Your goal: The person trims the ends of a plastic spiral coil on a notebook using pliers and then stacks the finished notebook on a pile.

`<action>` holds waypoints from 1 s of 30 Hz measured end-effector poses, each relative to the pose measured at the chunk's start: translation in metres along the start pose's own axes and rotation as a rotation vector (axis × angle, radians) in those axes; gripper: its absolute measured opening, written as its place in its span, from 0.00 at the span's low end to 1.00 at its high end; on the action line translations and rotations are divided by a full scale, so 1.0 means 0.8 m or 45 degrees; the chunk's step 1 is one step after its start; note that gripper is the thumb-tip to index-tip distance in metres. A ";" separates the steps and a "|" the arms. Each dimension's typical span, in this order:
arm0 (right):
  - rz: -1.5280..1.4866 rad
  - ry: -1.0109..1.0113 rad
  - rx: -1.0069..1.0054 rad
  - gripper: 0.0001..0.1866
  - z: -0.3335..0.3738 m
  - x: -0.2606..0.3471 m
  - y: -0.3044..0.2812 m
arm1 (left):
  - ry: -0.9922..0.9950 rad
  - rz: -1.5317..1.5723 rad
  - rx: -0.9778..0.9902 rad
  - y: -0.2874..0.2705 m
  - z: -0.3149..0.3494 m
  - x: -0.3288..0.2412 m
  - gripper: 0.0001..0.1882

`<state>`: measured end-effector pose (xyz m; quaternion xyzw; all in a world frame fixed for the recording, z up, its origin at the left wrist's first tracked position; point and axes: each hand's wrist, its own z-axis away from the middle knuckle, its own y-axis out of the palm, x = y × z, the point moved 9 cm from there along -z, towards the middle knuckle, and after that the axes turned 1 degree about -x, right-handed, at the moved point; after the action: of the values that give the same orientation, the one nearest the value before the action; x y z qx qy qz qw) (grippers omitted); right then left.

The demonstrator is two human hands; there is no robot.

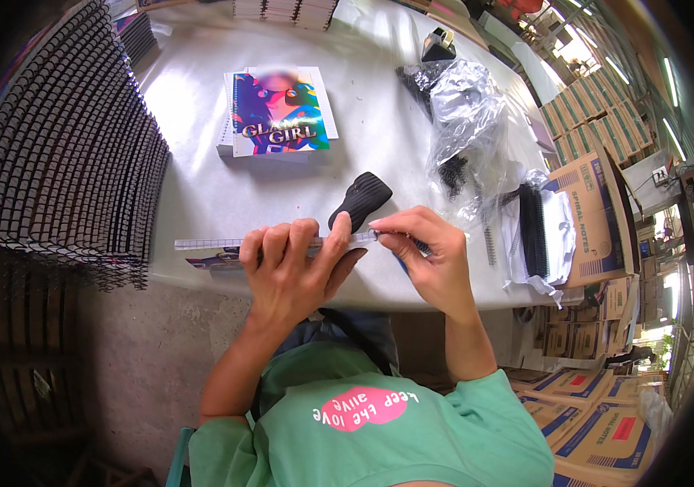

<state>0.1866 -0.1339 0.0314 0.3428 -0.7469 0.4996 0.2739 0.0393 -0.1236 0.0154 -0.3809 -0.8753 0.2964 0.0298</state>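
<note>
My left hand (282, 264) is closed over a thin notebook (209, 243) held edge-up near the table's front edge. Its long edge, with a row of marks like punched holes, faces up, and part of a colourful cover shows below. At the notebook's right end, my right hand (428, 247) pinches thumb and forefinger on the tip of a black spiral coil (376, 234); most of the coil is hidden by the fingers. Just beyond the hands lies a black ribbed object (363, 197), wider at its far end, whose kind I cannot tell.
Tall stacks of spiral-bound notebooks (62, 138) rise at the left. A pile topped by a colourful cover (282, 114) sits mid-table. Right are clear plastic bags (469, 114), a tape dispenser (438, 45), black coils (533, 231) and an open carton (594, 215); more cartons (607, 422) stand beyond.
</note>
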 end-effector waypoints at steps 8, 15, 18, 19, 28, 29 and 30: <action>0.527 -0.615 0.175 0.08 -0.010 0.042 0.020 | -0.014 0.125 0.033 0.003 -0.009 0.002 0.12; 0.702 -0.587 0.178 0.13 -0.016 0.049 0.032 | 0.025 -0.108 -0.073 0.008 0.011 -0.001 0.15; 0.618 -0.577 0.060 0.12 -0.007 0.038 0.037 | -0.065 -0.172 -0.025 0.001 0.013 0.003 0.20; 0.618 -0.557 0.025 0.11 -0.006 0.035 0.035 | -0.116 -0.154 -0.009 -0.003 0.009 0.007 0.23; 0.433 -0.232 0.121 0.05 -0.016 0.024 0.015 | 0.032 0.034 -0.213 -0.009 0.003 0.024 0.24; 0.382 -0.159 0.261 0.05 -0.018 0.022 0.016 | 0.018 0.066 -0.200 -0.011 0.006 0.028 0.24; 0.326 -0.087 0.395 0.07 -0.018 0.017 0.017 | 0.011 0.098 -0.187 -0.013 0.007 0.032 0.24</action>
<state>0.1685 -0.1198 0.0388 0.2998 -0.7075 0.6273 0.1263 0.0131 -0.1143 0.0118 -0.4166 -0.8793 0.2309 -0.0059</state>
